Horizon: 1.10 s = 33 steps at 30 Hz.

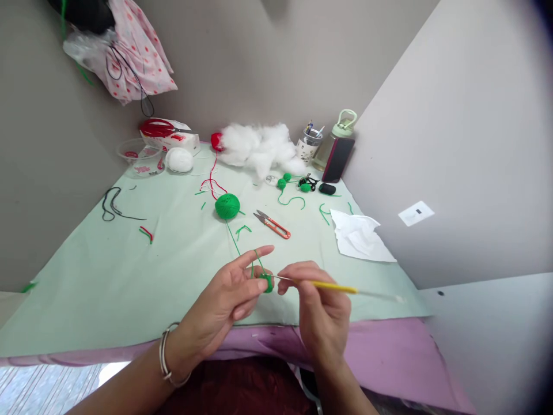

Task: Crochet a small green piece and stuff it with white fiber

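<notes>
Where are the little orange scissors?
In the head view, the orange scissors lie mid-table on the green cloth, just right of the green yarn ball.

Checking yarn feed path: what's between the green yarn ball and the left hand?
Head view: a green strand runs over bare tablecloth from the green yarn ball to the left hand.

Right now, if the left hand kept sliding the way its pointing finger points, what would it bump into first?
Probably the orange thread snips lying on the pale green cloth. The left hand aims its index finger up and right, past the small green crochet piece; depth is hard to judge.
</notes>
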Motion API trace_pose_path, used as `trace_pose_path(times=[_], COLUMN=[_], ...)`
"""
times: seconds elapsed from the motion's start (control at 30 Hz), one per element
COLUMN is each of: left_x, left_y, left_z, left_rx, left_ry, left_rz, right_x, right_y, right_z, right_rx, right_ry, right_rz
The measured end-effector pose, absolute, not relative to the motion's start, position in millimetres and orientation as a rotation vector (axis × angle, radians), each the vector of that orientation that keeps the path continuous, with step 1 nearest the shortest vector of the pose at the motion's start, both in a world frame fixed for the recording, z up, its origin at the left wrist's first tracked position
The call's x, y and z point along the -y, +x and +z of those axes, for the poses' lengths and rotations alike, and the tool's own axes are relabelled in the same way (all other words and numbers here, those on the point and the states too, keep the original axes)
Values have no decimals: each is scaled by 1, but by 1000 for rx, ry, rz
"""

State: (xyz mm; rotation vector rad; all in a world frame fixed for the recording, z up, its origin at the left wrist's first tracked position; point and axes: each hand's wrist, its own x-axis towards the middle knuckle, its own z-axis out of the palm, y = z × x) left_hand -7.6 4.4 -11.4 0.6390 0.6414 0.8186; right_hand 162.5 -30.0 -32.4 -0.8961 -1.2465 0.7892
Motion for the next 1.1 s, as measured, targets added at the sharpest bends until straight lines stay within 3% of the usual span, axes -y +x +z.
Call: trace_pose_path(times=[0.23, 0.47, 0.63, 0.73, 0.87, 1.03, 1.1], left_x=[-5, -1, -2, -5, -4, -2, -4], left_y=[-8, 0, 2, 0, 0, 1, -2], left_z=[-16, -19, -17, -16, -16, -16, -14], left_rx=[-579, -817, -771, -686, -759, -737, -692], left_ry=[657, 816, 659, 530, 553, 565, 518], left_rz=[804, 982, 962, 872, 1026, 938, 900], right_x=[20, 27, 27, 27, 25, 26, 28], right_y=[166, 157, 153, 154, 152, 151, 152], right_z=[-29, -31, -31, -29, -27, -36, -35], right_rx=[942, 1387, 1747, 1629, 1449, 1662, 1556], right_ry=[-796, -1011, -991, -1016, -1057, -1005, -1033], right_rz=[1191, 637, 7, 123, 414, 72, 194])
